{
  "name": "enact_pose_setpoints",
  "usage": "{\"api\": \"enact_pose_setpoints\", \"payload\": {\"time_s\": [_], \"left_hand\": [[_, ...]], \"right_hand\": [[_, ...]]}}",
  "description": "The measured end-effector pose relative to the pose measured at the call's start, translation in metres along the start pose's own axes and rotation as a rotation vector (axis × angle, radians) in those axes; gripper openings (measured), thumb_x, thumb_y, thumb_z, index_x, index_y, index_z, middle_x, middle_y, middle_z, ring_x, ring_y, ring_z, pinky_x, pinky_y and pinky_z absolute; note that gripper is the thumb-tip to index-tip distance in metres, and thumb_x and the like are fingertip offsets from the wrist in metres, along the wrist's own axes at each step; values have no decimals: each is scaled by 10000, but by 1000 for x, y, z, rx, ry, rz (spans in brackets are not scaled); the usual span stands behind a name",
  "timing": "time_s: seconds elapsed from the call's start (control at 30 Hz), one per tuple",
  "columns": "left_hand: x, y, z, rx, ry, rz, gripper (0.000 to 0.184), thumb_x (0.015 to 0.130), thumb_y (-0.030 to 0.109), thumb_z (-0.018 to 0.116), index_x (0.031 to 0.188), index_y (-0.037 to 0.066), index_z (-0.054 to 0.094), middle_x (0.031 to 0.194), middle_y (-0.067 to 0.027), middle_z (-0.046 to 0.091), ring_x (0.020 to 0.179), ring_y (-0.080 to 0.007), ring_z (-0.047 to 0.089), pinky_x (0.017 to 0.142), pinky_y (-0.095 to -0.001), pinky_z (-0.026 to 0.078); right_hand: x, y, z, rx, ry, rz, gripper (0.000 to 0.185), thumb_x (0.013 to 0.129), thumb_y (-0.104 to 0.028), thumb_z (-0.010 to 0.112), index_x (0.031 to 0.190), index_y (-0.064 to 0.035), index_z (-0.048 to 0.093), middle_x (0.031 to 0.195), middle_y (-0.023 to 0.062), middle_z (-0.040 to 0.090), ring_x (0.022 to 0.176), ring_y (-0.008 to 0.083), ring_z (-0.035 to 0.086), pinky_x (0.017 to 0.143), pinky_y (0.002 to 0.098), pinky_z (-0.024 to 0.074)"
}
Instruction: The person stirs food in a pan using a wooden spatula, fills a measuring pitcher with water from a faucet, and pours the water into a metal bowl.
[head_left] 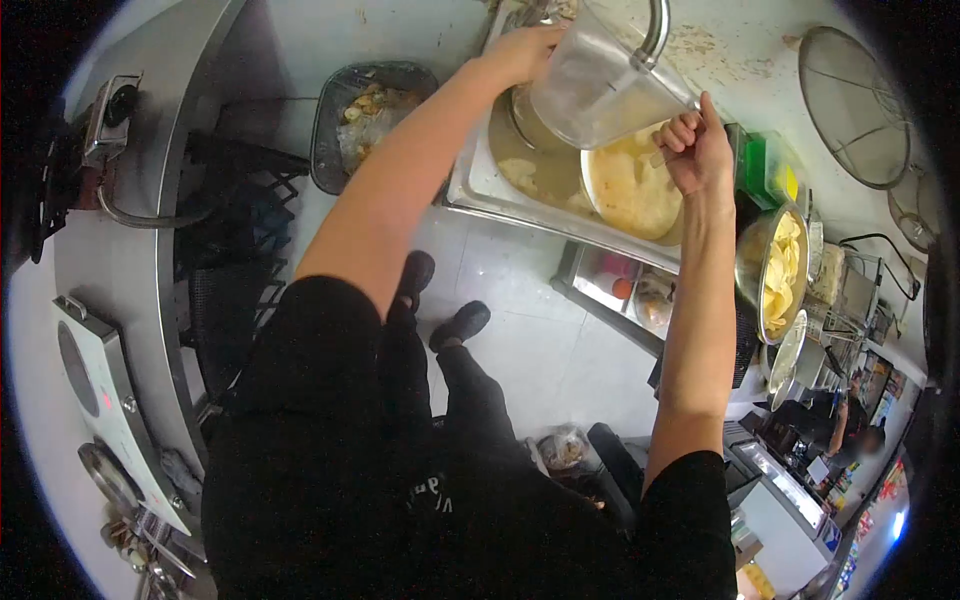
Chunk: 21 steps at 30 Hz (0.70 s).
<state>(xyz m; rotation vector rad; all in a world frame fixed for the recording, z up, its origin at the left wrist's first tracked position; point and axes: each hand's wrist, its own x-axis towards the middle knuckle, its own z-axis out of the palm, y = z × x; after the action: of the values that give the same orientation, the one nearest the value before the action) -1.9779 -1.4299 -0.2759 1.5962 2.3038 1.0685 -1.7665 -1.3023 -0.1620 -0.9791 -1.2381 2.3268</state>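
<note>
Both of my hands hold a clear plastic container [600, 85], tilted under the metal faucet [655, 35] above the sink. My left hand [525, 55] grips its far left side, with the fingers partly hidden behind it. At its right edge my right hand [695, 148] is closed on the rim, fingers curled. Below, the steel sink [465, 185] holds cloudy yellowish water. A round bowl [635, 190] with pale yellow pieces in liquid sits in the sink, and more pale pieces [518, 172] lie in the water beside it.
Right of the sink are a green box [762, 170] and a steel bowl of yellow slices [782, 270]. A lined bin [325, 140] with scraps stands left of the sink. Strainers [853, 105] hang on the wall. Another person [850, 435] is far off at lower right.
</note>
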Motion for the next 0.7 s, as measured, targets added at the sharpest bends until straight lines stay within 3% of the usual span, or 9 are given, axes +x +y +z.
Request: {"api": "enact_pose_setpoints", "payload": {"time_s": [0.07, 0.13, 0.2, 0.33, 0.4, 0.7], "left_hand": [[-15, -23, 7, -222, 135, -214, 473, 844, 307, 527, 1295, 172, 479, 1114, -143, 610, 1000, -290, 584, 821, -367, 469], [-47, 7, -22, -832, 196, -457, 514, 869, 292, 514, 1344, 125, 412, 1252, -113, 527, 1090, -260, 533, 845, -413, 468], [-73, 18, -28, -1440, 115, -507, 666, 853, 346, 550, 1388, 45, 293, 1351, -123, 418, 1080, -276, 522, 872, -391, 450], [-94, 73, -28, -1453, 36, -479, 833, 796, 331, 649, 1428, 67, 174, 1401, -149, 322, 1111, -300, 498, 823, -382, 486], [-95, 92, -23, -1225, 110, -513, 912, 744, 291, 723, 1421, 31, 169, 1349, -183, 380, 1066, -265, 534, 758, -326, 516], [-99, 114, -20, -1159, 174, -584, 988, 715, 302, 753, 1395, -64, 136, 1282, -225, 445, 1016, -233, 577, 718, -298, 526]], "right_hand": [[2, -5, 3, -45, 30, 20, 485, 947, -396, 414, 544, -134, 347, 461, -15, 260, 444, 142, 281, 596, 298, 342], [5, -9, 4, -34, 49, 11, 489, 947, -396, 411, 539, -138, 333, 463, -16, 254, 443, 142, 271, 577, 301, 331], [11, -9, 0, -33, -9, 24, 490, 948, -395, 405, 538, -144, 313, 464, -16, 247, 441, 142, 259, 556, 308, 319], [11, -9, 5, -37, 3, 16, 484, 953, -400, 387, 548, -156, 281, 468, -30, 221, 424, 140, 226, 543, 304, 306], [17, -10, 1, -42, 3, 11, 474, 953, -405, 383, 560, -157, 288, 469, -36, 206, 418, 136, 216, 532, 304, 302], [13, -9, 2, -78, 27, 80, 432, 965, -415, 330, 627, -147, 350, 485, -44, 212, 419, 109, 206, 487, 286, 285]]}}
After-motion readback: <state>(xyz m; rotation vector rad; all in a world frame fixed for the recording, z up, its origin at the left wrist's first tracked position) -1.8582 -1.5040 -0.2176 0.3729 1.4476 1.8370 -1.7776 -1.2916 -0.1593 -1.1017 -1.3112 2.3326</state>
